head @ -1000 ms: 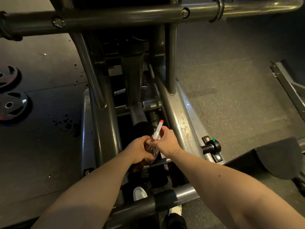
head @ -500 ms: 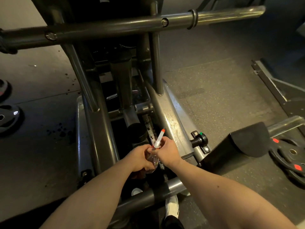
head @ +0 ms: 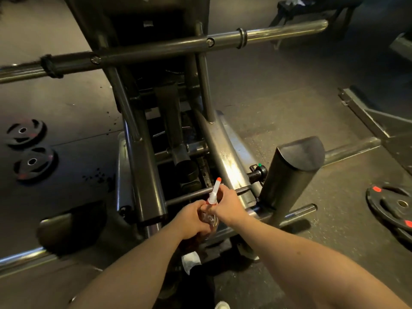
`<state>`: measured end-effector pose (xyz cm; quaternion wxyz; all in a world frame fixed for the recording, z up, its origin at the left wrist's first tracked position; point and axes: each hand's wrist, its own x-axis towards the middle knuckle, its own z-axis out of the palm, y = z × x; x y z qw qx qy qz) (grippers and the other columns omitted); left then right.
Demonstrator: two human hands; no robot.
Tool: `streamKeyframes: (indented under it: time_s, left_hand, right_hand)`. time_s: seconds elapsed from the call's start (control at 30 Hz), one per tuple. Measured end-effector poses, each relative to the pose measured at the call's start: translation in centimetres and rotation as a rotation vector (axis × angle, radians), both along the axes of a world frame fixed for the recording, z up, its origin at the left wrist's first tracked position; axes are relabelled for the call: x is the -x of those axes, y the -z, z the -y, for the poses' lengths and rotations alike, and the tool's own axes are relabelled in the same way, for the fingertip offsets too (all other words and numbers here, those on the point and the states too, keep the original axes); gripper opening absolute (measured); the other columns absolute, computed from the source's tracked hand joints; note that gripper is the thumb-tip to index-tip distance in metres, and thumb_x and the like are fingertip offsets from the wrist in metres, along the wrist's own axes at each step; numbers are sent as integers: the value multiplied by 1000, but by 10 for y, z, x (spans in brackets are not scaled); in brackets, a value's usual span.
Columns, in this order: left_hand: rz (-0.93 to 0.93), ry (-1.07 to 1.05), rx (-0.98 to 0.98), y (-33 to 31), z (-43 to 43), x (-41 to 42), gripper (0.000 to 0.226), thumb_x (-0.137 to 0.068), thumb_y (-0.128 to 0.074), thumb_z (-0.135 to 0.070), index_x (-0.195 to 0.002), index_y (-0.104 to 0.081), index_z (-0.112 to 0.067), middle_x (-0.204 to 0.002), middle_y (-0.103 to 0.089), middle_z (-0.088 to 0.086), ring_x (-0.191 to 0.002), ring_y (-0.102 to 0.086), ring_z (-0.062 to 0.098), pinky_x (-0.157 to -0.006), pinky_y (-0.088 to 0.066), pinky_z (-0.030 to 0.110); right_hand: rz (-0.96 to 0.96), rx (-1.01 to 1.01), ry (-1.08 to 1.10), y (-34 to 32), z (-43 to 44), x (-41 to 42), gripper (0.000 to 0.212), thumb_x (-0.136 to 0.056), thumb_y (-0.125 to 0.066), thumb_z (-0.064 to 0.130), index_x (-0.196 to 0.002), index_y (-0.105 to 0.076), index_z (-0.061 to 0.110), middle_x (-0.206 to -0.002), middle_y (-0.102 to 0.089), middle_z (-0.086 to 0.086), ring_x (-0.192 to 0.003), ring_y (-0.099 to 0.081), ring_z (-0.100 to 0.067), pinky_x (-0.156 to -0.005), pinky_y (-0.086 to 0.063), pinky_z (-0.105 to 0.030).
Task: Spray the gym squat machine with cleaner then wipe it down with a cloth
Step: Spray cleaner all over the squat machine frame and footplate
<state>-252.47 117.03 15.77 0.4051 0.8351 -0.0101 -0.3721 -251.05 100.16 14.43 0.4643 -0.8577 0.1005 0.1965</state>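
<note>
Above the squat machine's wet steel rail, our left hand grips the spray bottle and our right hand pinches its neck. Weight plates lie on the dark rubber floor.

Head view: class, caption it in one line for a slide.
The left hand and right hand hold a spray bottle above the squat machine.

Orange-tipped spray bottle, apparently clear-bodied, near-upright
</note>
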Motion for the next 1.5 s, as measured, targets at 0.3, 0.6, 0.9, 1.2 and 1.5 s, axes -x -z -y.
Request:
streamKeyframes:
  time_s: [0.3,0.6,0.9,1.2,1.5]
  left_hand:
    - [18,-86,-28,-24,6,133,71,-73,-86,-19,-132,-55,-43,-112,-66,-16,-101,-66,5,-91,-59,35]
    - [-13,-188,-70,-10,-39,230,59,-82,-83,-20,-133,-57,-36,-116,-66,-17,-111,-61,3,-102,-53,34]
    - [20,-237,-28,-2,-171,285,60,-83,-84,-22,-135,-55,-35,-117,-65,-17,-106,-60,-1,-73,-46,11]
    - [149,-82,-16,-21,-329,307,65,-82,-84,-24,-137,-53,-37,-115,-57,-24,-109,-54,0,-101,-48,27]
    - [143,-6,1,-22,-393,328,68,-80,-87,-26,-139,-54,-34,-125,-62,-18,-117,-58,6,-104,-49,30]
  right_hand:
    - [-25,32,-77,-23,1,120,69,-53,-87,60,-110,-58,34,-106,-63,1,-93,-66,-16,-81,-62,-39]
    - [-24,63,-193,-15,-54,203,82,-67,-90,53,-136,-53,32,-120,-51,6,-109,-60,-15,-94,-59,-35]
    - [63,88,-263,-25,-184,252,68,-69,-92,43,-125,-60,22,-102,-44,19,-120,-44,-16,-98,-51,-36]
    - [133,174,-135,-65,-334,302,58,-71,-90,46,-117,-63,21,-96,-48,22,-104,-52,-8,-86,-48,-25]
    - [96,247,-60,-69,-401,330,63,-66,-90,53,-114,-62,24,-102,-56,8,-103,-54,-12,-85,-57,-35]
